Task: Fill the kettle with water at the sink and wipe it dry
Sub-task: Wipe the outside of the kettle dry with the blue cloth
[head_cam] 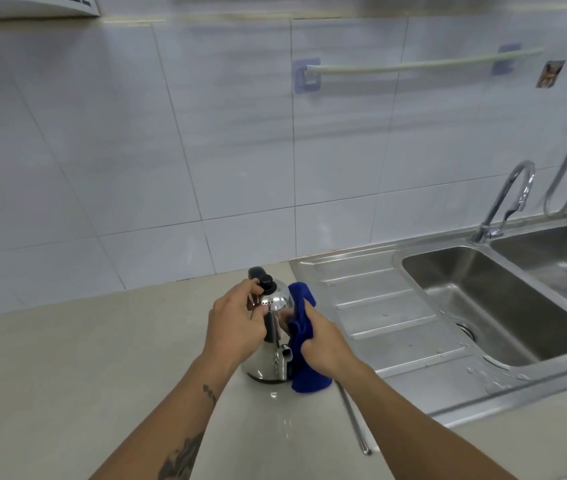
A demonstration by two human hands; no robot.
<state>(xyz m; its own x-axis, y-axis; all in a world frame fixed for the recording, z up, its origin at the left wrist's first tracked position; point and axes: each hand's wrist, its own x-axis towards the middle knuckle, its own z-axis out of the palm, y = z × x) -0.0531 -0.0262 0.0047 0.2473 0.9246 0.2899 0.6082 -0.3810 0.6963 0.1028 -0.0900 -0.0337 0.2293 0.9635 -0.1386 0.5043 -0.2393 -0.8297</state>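
A shiny steel kettle with a black lid knob stands upright on the beige counter, just left of the sink's drainboard. My left hand grips its upper part near the handle and lid. My right hand holds a blue cloth pressed against the kettle's right side; the cloth hangs down to the counter. The kettle's spout points toward me. A few water drops lie on the counter in front of it.
A steel double sink with a ribbed drainboard fills the right side, with a curved tap behind it. Water drops sit on the sink's front rim. A thin metal rod lies on the counter. A towel rail hangs on the tiled wall.
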